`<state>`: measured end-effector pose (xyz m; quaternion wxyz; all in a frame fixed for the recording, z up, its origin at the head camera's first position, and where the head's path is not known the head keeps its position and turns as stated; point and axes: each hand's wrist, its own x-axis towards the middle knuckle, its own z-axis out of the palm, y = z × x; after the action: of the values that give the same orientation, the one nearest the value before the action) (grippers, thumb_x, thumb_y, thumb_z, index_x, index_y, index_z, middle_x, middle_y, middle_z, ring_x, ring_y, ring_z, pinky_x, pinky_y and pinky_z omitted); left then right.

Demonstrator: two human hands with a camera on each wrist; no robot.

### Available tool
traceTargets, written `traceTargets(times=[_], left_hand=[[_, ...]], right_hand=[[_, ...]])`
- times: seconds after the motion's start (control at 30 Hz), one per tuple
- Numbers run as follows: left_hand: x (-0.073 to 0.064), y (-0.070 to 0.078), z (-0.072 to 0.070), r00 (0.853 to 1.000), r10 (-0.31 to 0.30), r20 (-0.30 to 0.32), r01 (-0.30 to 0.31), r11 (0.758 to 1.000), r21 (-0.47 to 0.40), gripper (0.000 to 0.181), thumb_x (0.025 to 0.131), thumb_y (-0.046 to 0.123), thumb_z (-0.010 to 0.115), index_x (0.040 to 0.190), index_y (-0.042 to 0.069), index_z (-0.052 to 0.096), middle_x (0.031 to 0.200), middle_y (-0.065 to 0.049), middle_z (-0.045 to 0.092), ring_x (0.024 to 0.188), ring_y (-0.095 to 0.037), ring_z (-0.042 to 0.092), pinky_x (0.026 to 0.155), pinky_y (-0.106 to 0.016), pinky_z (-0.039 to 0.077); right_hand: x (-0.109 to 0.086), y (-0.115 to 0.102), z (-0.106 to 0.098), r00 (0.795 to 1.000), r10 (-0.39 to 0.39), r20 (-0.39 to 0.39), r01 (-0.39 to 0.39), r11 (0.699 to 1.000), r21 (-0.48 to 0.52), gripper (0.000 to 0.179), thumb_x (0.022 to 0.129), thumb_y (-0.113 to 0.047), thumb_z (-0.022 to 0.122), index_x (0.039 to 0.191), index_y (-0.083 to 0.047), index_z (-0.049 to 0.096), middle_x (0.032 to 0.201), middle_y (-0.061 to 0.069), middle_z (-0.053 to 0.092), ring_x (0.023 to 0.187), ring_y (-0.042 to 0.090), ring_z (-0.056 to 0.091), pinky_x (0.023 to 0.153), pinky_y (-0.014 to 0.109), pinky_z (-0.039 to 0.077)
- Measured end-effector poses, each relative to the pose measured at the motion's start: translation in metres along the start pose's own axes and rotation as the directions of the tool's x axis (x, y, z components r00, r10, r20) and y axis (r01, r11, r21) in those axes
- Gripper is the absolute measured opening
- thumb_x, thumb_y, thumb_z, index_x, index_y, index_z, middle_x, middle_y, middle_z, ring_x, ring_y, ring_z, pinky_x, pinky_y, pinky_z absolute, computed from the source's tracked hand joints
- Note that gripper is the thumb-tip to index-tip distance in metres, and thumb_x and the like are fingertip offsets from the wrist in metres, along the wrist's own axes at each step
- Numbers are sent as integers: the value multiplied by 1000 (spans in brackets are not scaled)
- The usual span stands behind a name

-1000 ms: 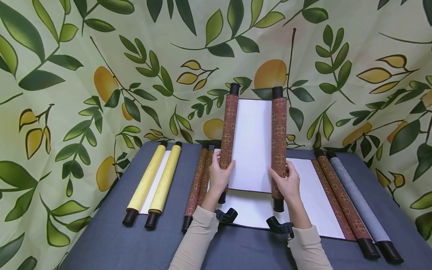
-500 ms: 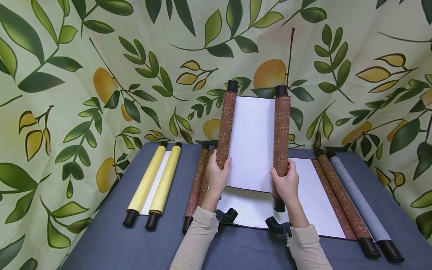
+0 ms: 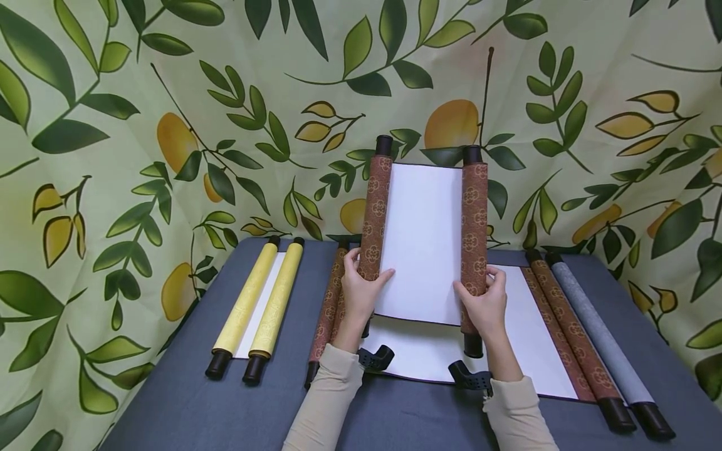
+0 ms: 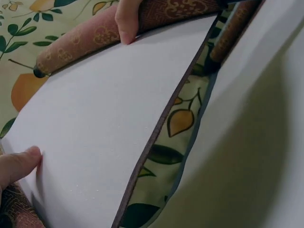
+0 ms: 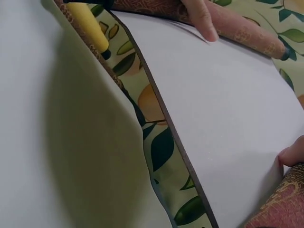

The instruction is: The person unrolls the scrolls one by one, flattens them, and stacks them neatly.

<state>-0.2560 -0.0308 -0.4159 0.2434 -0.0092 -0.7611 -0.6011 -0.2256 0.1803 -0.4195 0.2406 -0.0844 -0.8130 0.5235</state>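
Observation:
A red-brown patterned scroll with black rod ends is held up above the table, partly unrolled, its blank white paper [image 3: 423, 244] facing me. My left hand [image 3: 361, 289] grips its left roll [image 3: 376, 213] near the lower end, thumb over the paper's edge. On the other side my right hand [image 3: 486, 302] holds the right roll [image 3: 474, 225] the same way, fingers curled behind it. In the left wrist view the left thumb [image 4: 21, 165] lies on the white sheet. The right wrist view shows the right thumb [image 5: 292, 152] at the paper's edge.
Beneath lies another brown scroll, spread open with white paper [image 3: 524, 326] on the grey-blue table [image 3: 169, 401]. A yellow scroll [image 3: 276, 300] lies to the left, a grey roll [image 3: 600, 332] at the far right. Leaf-printed cloth [image 3: 254, 75] hangs behind.
The two held rolls have moved slightly apart, left roll leftward and right roll rightward, so more white paper shows between them. The scrolls on the table have stayed put.

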Motion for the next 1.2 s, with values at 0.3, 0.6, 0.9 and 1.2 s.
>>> traceTargets(times=[0.3,0.6,0.9,1.2], left_hand=[[3,-3,-1,1000,12,0,-12,999,-39,64,75,8,80,126,2,42,104,-27,69,87,-34,69,65,-34,54],[4,-3,-4,998,67,-4,-67,997,24,55,81,13,75,127,-5,49,119,-30,63,114,-42,61,94,-54,50],[7,-4,-8,997,72,15,-72,997,13,53,85,16,71,130,-4,52,121,-26,61,106,-38,62,86,-51,52],[6,-2,-12,999,7,31,-8,999,50,56,91,19,63,139,-2,45,131,-26,59,114,-40,61,92,-54,51]], right_hand=[[2,2,-7,1000,10,2,-10,1000,24,55,84,-7,68,132,3,42,111,33,64,67,-19,46,59,6,41],[5,0,-15,996,64,55,-63,998,-11,51,90,-14,62,136,0,44,123,22,56,96,12,55,69,7,39],[5,1,-14,999,32,5,-32,999,-10,50,92,-10,53,137,7,41,120,28,56,100,31,56,69,15,40],[6,1,-15,997,72,-12,-72,997,-21,62,86,-15,66,137,6,37,123,28,53,103,35,56,74,29,44]])
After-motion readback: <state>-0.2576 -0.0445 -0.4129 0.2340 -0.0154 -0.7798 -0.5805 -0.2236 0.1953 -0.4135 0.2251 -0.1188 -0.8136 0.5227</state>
